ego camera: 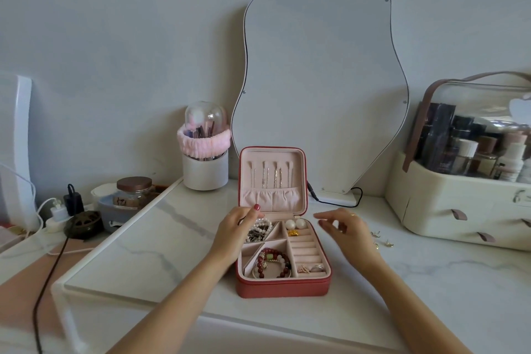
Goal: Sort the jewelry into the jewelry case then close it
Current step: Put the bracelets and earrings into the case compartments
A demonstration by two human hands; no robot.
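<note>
jewelry case [283, 286] open between hands | left hand [235, 228] fingers in back-left compartment on pearl strand [260, 227] — grip unclear | right hand [343, 228] loose, empty | loose earrings [382, 240] just beyond right hand — pinch singly

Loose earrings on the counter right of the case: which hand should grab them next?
Right. The right hand hovers open just beside the loose earrings, which lie on the marble to the right of the jewelry case. The left hand is on the case's far side, at the pearl compartment.
</note>
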